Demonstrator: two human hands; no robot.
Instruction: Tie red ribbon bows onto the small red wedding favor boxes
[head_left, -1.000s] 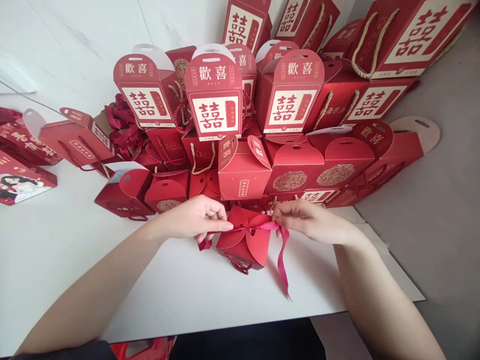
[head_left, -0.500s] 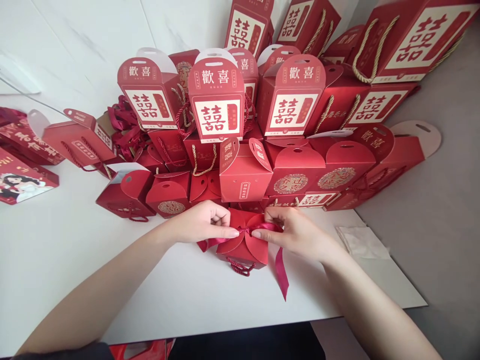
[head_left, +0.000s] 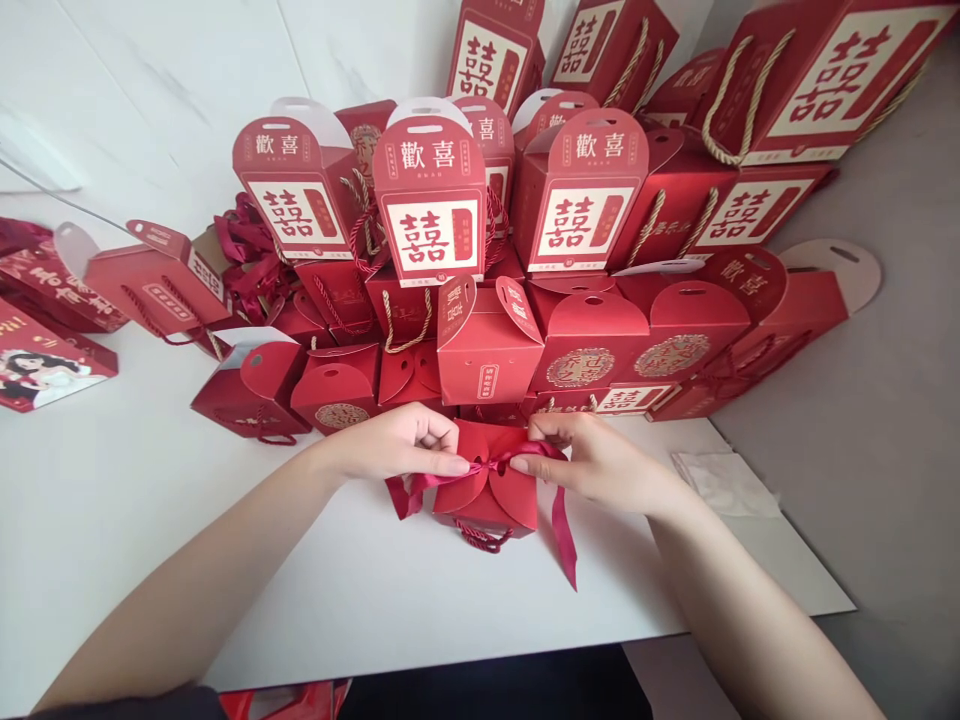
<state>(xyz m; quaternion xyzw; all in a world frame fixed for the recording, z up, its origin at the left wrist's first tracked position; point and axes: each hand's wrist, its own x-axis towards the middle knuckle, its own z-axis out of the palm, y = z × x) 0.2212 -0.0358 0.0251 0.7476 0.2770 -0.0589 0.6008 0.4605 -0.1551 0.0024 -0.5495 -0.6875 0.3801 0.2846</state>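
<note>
A small red gift box [head_left: 491, 495] with petal-shaped top flaps stands on the white table [head_left: 375, 590] just in front of me. A dark red ribbon [head_left: 564, 525] runs across its top, one tail hanging down on the right, the other on the left. My left hand [head_left: 401, 445] pinches the ribbon at the box's left side. My right hand [head_left: 592, 460] pinches it at the right side, fingertips close to the knot in the middle. A red cord handle [head_left: 480, 538] hangs at the box's front.
A pile of red paper gift boxes and bags [head_left: 480, 230] with gold and white print fills the table behind the box. More red boxes [head_left: 150, 280] lie at the left. A heap of loose ribbons [head_left: 247, 260] sits among them. A folded white sheet [head_left: 724, 485] lies at the right.
My hands have moved closer together over the box top, drawing the ribbon in toward the middle. The left tail now hangs lower beside the box.
</note>
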